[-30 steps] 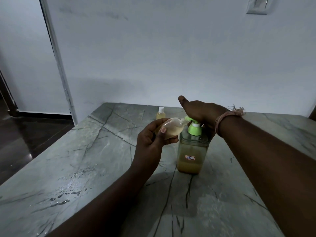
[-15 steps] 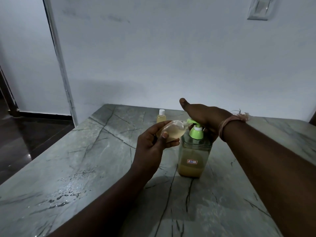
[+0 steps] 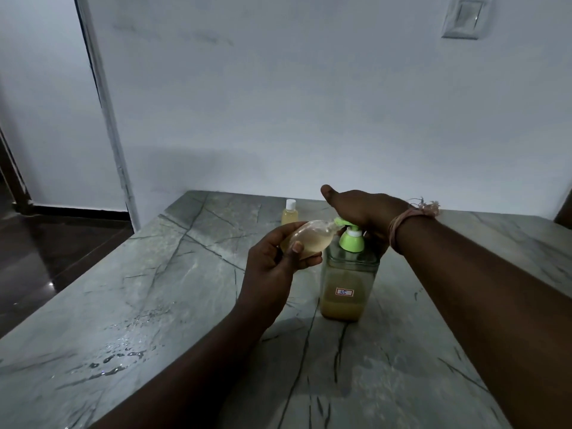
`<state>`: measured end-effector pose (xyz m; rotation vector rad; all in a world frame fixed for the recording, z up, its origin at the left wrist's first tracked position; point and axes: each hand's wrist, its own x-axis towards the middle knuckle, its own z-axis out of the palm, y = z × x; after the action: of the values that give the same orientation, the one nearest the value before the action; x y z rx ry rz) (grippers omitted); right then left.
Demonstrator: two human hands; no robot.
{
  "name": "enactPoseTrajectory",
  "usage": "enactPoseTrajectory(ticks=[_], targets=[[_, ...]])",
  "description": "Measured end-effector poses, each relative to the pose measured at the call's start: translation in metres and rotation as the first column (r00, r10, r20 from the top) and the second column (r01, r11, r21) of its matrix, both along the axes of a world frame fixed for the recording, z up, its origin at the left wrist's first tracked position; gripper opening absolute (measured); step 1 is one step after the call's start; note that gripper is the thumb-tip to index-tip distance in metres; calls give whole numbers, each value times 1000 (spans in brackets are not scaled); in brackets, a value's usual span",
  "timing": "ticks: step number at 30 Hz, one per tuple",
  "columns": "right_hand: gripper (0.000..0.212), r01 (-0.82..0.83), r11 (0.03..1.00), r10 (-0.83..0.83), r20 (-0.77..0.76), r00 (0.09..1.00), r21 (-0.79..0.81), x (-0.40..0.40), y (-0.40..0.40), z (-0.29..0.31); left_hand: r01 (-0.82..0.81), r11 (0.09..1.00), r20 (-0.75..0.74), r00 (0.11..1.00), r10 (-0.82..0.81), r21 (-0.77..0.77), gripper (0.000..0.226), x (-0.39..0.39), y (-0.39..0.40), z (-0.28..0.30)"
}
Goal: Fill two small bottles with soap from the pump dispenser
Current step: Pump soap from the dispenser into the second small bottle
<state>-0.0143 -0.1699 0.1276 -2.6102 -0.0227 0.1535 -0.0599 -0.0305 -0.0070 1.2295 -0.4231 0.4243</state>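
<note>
Here the small bottle (image 3: 305, 241) lies tilted almost flat in the left hand (image 3: 272, 267), with its open mouth touching the green spout (image 3: 340, 222) of the pump dispenser (image 3: 348, 277). The bottle is clear and is partly filled with yellowish soap. The left hand is closed around the bottle body: the thumb presses on the near side and the other fingers wrap under and behind it.

The right hand (image 3: 360, 209) lies flat on top of the pump head, palm down, with the fingers stretched and the thumb pointing away toward the wall. It does not clasp anything; it only presses from above. A pink thread band (image 3: 408, 218) is tied around the right wrist.

The dispenser is a square clear bottle with a green collar (image 3: 352, 239), standing upright on the marble table (image 3: 154, 305). The soap fills only its lower part, and a small white label with the number 35 (image 3: 344, 292) is stuck on its front.

Behind the left hand, near the far edge of the table, the second small bottle (image 3: 290, 213) stands upright with a white cap on it, filled with the same yellow liquid. It is apart from the dispenser and from both hands.

Some water drops (image 3: 117, 363) shine on the near left part of the table. A white wall (image 3: 309, 103) rises behind, with a switch plate (image 3: 464, 18) at the upper right.
</note>
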Motion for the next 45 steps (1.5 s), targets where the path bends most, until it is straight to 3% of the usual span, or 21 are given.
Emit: enactPoseTrajectory(ticks=[2, 9, 13, 17, 23, 25, 29, 34, 39, 42, 45], targets=[[75, -3, 1000, 3, -11, 1000, -15, 2, 1, 0, 1, 1000, -6, 1000, -1, 6, 28, 0, 1, -1], [86, 27, 983, 3, -164, 986, 181, -6, -2, 5, 32, 999, -9, 999, -32, 39, 28, -1, 3, 1], [80, 28, 997, -24, -54, 998, 71, 2, -1, -1, 14, 999, 2, 1000, -14, 33, 28, 1, 2, 0], [81, 37, 999, -35, -55, 998, 37, 4, 0, -2, 8, 1000, -5, 1000, -7, 27, 27, 0, 2, -1], [94, 113, 975, -46, -326, 944, 189, 1, -3, 6, 11, 999, -10, 1000, -10, 35, 27, -1, 1, 2], [94, 106, 978, -52, -288, 956, 177, 2, -3, 5, 1, 999, -6, 1000, -1, 41, 28, 0, 1, 1], [81, 52, 995, -46, -63, 997, 82, 4, -1, -3, -4, 999, -11, 1000, 5, 42, 28, 2, 1, -3], [84, 55, 994, -49, -71, 996, 90, 1, 0, -2, 9, 1000, -14, 1000, -8, 22, 25, 0, 1, -1], [103, 70, 982, -22, -258, 966, 178, -2, -4, 4, 23, 999, -17, 1000, -22, 23, 25, -2, 0, 2], [87, 52, 988, -31, -137, 990, 148, 0, -1, -1, 14, 1000, -16, 1000, -14, 22, 24, -1, -1, 0], [85, 40, 999, -39, -59, 998, 19, 2, 2, -4, 3, 1000, -23, 1000, -2, 27, 24, 0, 0, -1]])
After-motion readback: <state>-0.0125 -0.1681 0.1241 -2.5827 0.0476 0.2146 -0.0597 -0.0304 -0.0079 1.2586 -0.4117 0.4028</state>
